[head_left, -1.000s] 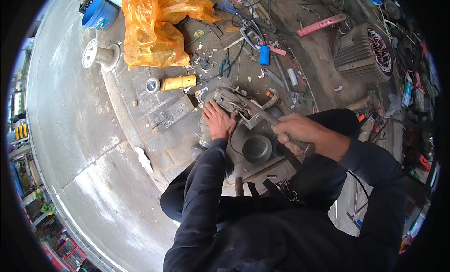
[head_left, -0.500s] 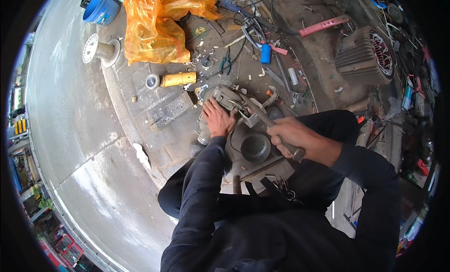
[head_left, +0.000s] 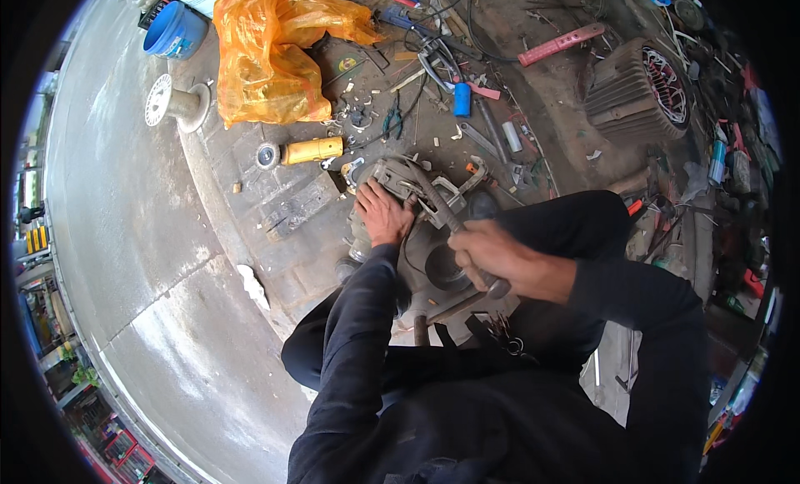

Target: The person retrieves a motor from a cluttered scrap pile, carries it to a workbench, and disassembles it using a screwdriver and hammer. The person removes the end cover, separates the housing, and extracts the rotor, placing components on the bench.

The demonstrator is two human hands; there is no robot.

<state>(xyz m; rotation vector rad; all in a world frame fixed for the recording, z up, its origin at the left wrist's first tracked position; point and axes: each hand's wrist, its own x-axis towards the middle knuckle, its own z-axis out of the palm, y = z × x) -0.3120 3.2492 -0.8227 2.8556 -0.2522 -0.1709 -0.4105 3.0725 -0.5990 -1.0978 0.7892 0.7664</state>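
Note:
My left hand (head_left: 387, 214) lies on a dirty grey metal machine part (head_left: 403, 170), fingers spread over its top and thumb held apart. My right hand (head_left: 500, 257) is wrapped round a dark metal bar (head_left: 442, 202) with a thicker end sticking out below the fist. The bar slants up and left, its far end over the machine part; whether it touches is hard to tell. A dark round bowl-like part (head_left: 448, 265) is partly covered by my right hand. Below it a short wooden handle (head_left: 421, 329) points toward me.
Beyond my hands lie a yellow cylinder (head_left: 312, 150), pliers (head_left: 392, 121), an orange plastic sack (head_left: 271, 75) and a blue bucket (head_left: 175, 30). A ribbed motor housing (head_left: 627, 100) stands at the far right. On the left is a white spool (head_left: 179, 103). My knees flank the work.
My right hand has moved left with the bar, now covering more of the bowl-like part. My left hand keeps its place on the machine part. The whole view has shifted slightly.

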